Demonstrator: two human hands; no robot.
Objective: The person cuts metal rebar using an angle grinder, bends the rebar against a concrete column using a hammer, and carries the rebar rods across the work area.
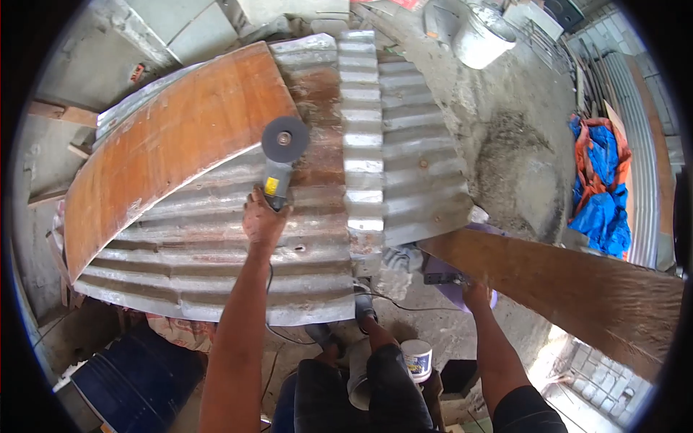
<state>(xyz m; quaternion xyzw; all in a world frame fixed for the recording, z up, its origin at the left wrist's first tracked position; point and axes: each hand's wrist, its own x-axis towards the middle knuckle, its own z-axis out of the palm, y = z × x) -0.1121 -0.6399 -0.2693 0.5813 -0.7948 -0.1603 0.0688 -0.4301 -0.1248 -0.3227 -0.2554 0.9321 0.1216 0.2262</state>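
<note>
My left hand [264, 219] is wrapped around the body of an angle grinder [277, 177]. Its dark disc [274, 149] faces up, over the corrugated metal sheets [209, 252] and beside the edge of a brown plywood panel [180, 130]. My right hand [476, 294] is closed beside a dark box-like piece [442, 278] on a purple surface [456, 297]. What its fingers hold is too small to make out. A long brown board [548, 285] passes just beyond that hand. A dark cable [404, 306] runs across the floor near my foot.
At the back right stands a white bucket [482, 40]. Blue and orange tarpaulin [605, 184] lies at the right, beside leaning metal sheets [642, 166]. A small white tub [416, 359] sits by my knee, and a dark blue drum-like object [137, 375] lies lower left.
</note>
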